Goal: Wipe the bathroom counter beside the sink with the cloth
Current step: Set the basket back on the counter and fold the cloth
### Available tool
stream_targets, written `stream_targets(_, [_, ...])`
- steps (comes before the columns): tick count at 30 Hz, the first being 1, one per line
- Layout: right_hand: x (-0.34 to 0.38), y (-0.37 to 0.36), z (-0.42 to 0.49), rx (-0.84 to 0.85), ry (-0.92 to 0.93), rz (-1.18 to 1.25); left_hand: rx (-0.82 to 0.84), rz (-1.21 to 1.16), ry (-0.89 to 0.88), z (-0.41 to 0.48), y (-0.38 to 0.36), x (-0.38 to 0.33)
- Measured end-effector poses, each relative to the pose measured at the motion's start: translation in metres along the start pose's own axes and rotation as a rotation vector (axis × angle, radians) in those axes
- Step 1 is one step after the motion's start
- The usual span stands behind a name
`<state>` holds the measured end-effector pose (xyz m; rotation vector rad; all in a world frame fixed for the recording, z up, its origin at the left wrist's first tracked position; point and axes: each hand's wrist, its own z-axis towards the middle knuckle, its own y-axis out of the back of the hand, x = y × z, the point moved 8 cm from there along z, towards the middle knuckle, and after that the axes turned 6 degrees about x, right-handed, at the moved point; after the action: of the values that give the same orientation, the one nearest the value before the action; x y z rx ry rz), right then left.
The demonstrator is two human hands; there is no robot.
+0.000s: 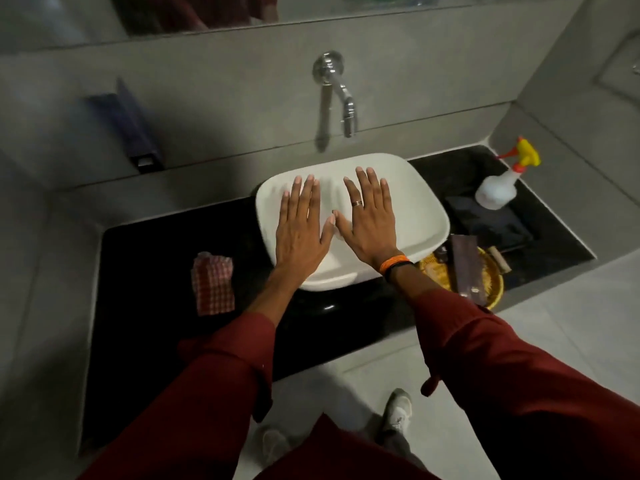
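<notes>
A folded red-and-white checked cloth (213, 284) lies on the black counter (149, 271) to the left of the white sink (415, 209). Both my hands hover flat over the sink basin, palms down, fingers spread. My left hand (300, 226) is empty and sits a hand's width right of the cloth. My right hand (370, 220) is also empty; it wears a ring and has orange and black bands at the wrist. Neither hand touches the cloth.
A chrome tap (341, 95) juts from the wall above the sink. Right of the sink stand a white spray bottle (498, 188) with a yellow-red trigger, a dark tray (491, 223), and a yellow basket (436, 271) holding a brown pouch. A dark blue holder (131, 126) hangs on the left wall.
</notes>
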<state>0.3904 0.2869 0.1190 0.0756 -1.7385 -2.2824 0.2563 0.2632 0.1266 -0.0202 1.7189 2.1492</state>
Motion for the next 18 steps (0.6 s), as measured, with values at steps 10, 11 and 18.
stream_targets(10, [-0.260, -0.006, -0.080, 0.097, -0.212, 0.024, 0.080, -0.132, -0.065, 0.009, -0.128, -0.210])
stream_targets(11, [-0.280, -0.009, -0.092, 0.106, -0.246, 0.053, 0.072, -0.145, -0.085, 0.002, -0.139, -0.222])
stream_targets(18, [-0.344, -0.044, -0.148, 0.234, -0.398, 0.282, 0.479, -0.275, 0.289, -0.029, -0.219, -0.237])
